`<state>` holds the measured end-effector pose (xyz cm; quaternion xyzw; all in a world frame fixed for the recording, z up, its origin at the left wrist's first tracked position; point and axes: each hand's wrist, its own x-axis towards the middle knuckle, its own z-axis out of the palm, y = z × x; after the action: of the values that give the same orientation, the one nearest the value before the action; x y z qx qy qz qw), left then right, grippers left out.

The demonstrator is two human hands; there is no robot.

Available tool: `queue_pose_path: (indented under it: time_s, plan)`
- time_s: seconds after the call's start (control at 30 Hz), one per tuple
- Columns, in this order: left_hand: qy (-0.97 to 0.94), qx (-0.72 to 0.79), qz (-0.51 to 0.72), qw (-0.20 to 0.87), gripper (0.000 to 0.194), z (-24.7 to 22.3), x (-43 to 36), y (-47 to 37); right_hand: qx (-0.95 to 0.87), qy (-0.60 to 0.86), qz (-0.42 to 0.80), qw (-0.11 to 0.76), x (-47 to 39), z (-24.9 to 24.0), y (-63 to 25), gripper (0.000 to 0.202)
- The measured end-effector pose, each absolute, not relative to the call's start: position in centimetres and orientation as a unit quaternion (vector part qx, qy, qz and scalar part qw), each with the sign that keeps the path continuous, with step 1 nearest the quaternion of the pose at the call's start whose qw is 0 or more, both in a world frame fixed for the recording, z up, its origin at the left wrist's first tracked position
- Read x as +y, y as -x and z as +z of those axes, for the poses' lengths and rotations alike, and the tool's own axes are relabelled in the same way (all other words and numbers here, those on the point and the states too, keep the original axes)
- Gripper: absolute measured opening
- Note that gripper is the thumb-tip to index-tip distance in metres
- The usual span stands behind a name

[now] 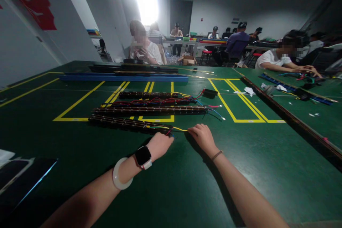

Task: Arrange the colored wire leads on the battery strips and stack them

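My right hand (203, 137) is closed in a pinch on the free end of a yellow-green wire (180, 129). That wire runs left onto a long dark busbar-like strip (120, 122), lying at a slant on the table. At the strip's right end my left hand (161, 145) has its fingers curled together, the tips on a short blue wire (172, 135). A red wire (168, 132) shows beside them; whether the fingers also grip the strip is hidden. Just beyond lies a similar strip (155, 110), whose red and blue leads end in metal lugs (223, 118).
The green table (267, 167) carries yellow tape outlines. More strips (149, 95), a black block (210, 93) and a blue rail (123, 77) lie farther back. A long bar (288, 114) crosses the right side. Co-workers sit opposite (149, 48) and at the right (278, 58).
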<state>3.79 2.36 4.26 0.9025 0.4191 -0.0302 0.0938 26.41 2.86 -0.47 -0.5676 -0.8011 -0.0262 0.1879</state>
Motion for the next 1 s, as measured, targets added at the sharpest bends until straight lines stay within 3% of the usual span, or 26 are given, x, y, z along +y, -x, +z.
queue_pose_path:
  time_s: [0.07, 0.17, 0.4, 0.53, 0.7, 0.8, 1.0]
  plan:
    - [-0.911, 0.404, -0.063, 0.057, 0.024, 4.4, 2.4, -3.7, -0.801, 0.568, -0.025, 0.188, 2.8, -0.6, -26.4, 0.019]
    - [-0.901, 0.419, -0.016, 0.108, 0.026, 4.1, 2.3, -3.4, -0.803, 0.565, -0.02, 0.189, 2.7, -0.6, -26.4, 0.02]
    - [-0.615, 0.512, 0.212, 0.561, 0.035, 3.4, 1.1, -2.0, -0.804, 0.563, 0.007, 0.192, 2.8, -0.7, -26.4, 0.022]
    - [-0.461, 0.479, 0.335, 0.668, 0.032, 3.6, 0.6, -1.2, -0.806, 0.558, 0.009, 0.198, 2.7, -0.8, -26.5, 0.021]
    - [-0.375, 0.447, 0.408, 0.702, 0.023, 3.4, 1.0, -1.4, -0.807, 0.553, 0.015, 0.207, 2.6, -0.7, -26.4, 0.02]
    - [-0.358, 0.446, 0.44, 0.692, 0.028, 3.3, 1.6, -2.2, -0.808, 0.549, 0.021, 0.211, 2.6, -0.7, -26.4, 0.02]
    - [-0.56, 0.484, 0.388, 0.55, 0.042, 3.3, 2.2, -3.9, -0.809, 0.544, 0.02, 0.221, 2.8, -1.1, -26.5, 0.02]
